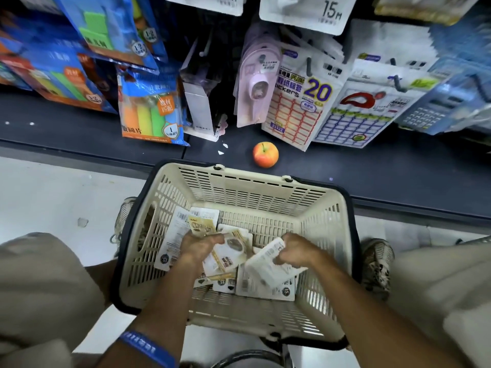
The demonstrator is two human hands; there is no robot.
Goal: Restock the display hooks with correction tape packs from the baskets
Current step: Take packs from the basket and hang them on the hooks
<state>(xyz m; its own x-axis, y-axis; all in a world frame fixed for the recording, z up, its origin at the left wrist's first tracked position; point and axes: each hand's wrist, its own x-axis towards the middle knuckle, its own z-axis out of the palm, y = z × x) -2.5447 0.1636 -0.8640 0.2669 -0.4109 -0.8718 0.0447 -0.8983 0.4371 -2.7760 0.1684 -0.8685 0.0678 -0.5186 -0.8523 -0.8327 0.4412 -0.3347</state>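
Two hands work inside the cream basket [239, 187] at lower centre of the frame. The left hand [198, 244] grips several correction tape packs [225, 254]; the right hand [293, 251] clamps one white pack [268, 269], long axis running toward lower left. The display hooks [308, 66] lie straight up-frame, nearer the right hand. Fingertips are hidden under the packs; printing is illegible.

My cream slatted plastic basket [265, 197] holds flat white carded correction tape packs [172, 235] heaped loosely, mostly face down.
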